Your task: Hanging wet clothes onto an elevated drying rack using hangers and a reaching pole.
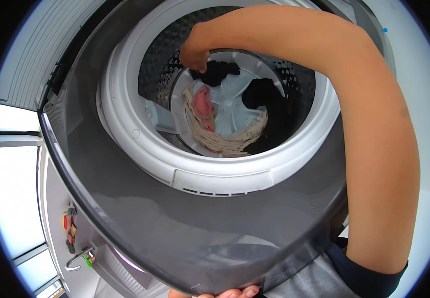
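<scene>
My right arm (380, 149) arches over the white rim (222, 175) of a top-loading washing machine and down into its metal drum (155, 59). At the far side of the drum, my right hand (195, 52) bends its fingers down over a black cloth (218, 73); whether they grip it is unclear. Another black garment (270, 115) lies along the drum's right side. A beige cloth (222, 141) curves around the near part of the pale blue pulsator (228, 102), beside a pink cloth (203, 102). Only the fingers of my left hand (233, 293) show, against the machine's front edge.
The glossy grey top (200, 216) surrounds the drum opening, with a ribbed lid (47, 48) raised at the upper left. A lint filter housing (159, 115) juts from the drum wall. At lower left are a tap (74, 262), a sink (125, 275), hanging brushes (72, 210) and bright windows (11, 193).
</scene>
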{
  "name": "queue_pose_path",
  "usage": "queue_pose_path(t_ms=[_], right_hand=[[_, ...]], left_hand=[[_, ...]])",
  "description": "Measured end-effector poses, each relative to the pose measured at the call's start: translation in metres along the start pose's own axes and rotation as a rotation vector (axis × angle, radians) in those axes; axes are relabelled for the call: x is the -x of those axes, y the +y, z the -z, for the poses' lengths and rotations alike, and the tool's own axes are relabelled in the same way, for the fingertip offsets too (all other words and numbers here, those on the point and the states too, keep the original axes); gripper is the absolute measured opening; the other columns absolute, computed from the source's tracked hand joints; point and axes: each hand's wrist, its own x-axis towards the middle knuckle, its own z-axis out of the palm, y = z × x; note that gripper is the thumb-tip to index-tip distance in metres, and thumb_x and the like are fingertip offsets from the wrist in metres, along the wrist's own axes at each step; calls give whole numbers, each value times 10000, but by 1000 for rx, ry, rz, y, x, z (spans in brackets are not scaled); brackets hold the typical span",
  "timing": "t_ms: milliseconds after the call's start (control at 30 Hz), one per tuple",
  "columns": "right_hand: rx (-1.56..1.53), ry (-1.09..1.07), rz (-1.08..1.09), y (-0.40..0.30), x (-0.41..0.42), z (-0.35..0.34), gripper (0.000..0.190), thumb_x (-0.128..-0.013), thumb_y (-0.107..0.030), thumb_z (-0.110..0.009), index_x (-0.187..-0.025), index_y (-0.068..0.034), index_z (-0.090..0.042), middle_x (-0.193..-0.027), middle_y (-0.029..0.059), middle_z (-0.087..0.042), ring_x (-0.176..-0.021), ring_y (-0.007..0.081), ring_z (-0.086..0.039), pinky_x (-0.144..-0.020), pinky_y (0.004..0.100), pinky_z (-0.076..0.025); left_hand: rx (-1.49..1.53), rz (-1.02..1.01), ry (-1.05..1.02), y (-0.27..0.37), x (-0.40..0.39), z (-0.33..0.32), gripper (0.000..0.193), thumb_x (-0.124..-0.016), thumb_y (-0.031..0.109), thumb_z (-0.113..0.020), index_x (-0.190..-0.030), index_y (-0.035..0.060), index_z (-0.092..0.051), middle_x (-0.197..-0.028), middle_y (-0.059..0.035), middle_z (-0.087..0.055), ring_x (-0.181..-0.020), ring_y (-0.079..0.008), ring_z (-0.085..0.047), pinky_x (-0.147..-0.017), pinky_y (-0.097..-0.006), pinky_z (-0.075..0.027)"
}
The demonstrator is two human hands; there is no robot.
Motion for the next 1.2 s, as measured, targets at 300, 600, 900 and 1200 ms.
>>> queue_pose_path(t_ms=[300, 600, 900, 1200], right_hand=[[114, -384, 338, -44, -61, -95, 437, -718, -373, -598, -1035, -74, -562, -899, 91, -611, -878, 264, -573, -742, 422, -449], [-115, -431, 463, -53, -6, -206, 505, -682, -375, -653, -1050, -45, -545, -1028, 166, -567, -936, 305, -553, -783, 391, -446], [-138, -454, 454, -48, 3, -195, 510, -682, -383, -650, -1064, -64, -537, -1021, 160, -567, -917, 301, -560, -760, 392, -453], [-136, -467, 467, -48, 3, -195, 516, -681, -390, -648, -1077, -82, -530, -1013, 155, -568, -899, 296, -567, -737, 393, -460]], left_hand=[[0, -60, -335, -27, -10, -14, 204, -711, 54, -587, -799, 126, -418, -677, 58, -559, -720, -86, -559, -881, -300, -290], [-7, -81, -387, -36, -18, -7, 189, -730, 85, -565, -843, 127, -420, -732, 51, -565, -780, -96, -542, -901, -312, -279], [-24, -94, -404, -36, -20, -6, 186, -748, 117, -544, -887, 127, -422, -788, 44, -570, -841, -106, -526, -921, -324, -268], [-30, -87, -413, -37, -18, -5, 193, -766, 148, -522, -931, 127, -424, -843, 37, -575, -902, -116, -509, -941, -336, -257]])
